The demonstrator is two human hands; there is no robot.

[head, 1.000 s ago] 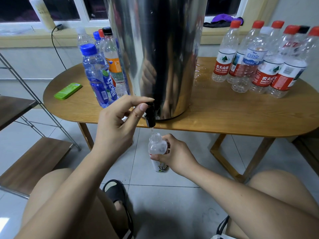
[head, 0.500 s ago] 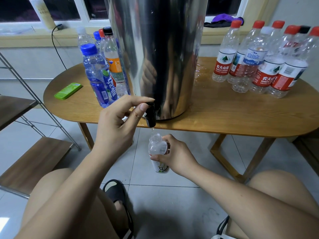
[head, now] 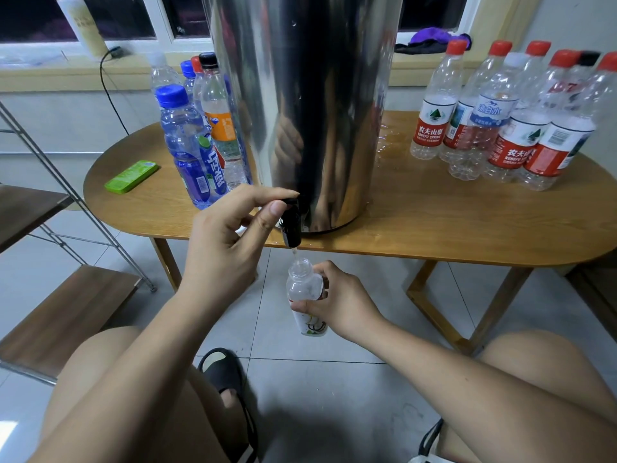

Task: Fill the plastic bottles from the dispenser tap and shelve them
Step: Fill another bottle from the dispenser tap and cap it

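Note:
A tall steel dispenser [head: 307, 105] stands on the wooden table [head: 450, 225], its black tap [head: 291, 225] hanging over the front edge. My left hand [head: 230, 242] pinches the tap lever between thumb and forefinger. Just below the spout, my right hand [head: 340, 302] grips a small clear bottle [head: 305, 292], uncapped and upright. A thin stream of water runs from the tap into its mouth. The bottle's lower half carries a white printed label.
Several blue-tinted and orange-labelled bottles [head: 197, 142] stand left of the dispenser beside a green flat case [head: 132, 176]. Several red-capped bottles [head: 500, 128] crowd the right of the table. A metal rack with wooden shelves [head: 63, 315] stands at the left.

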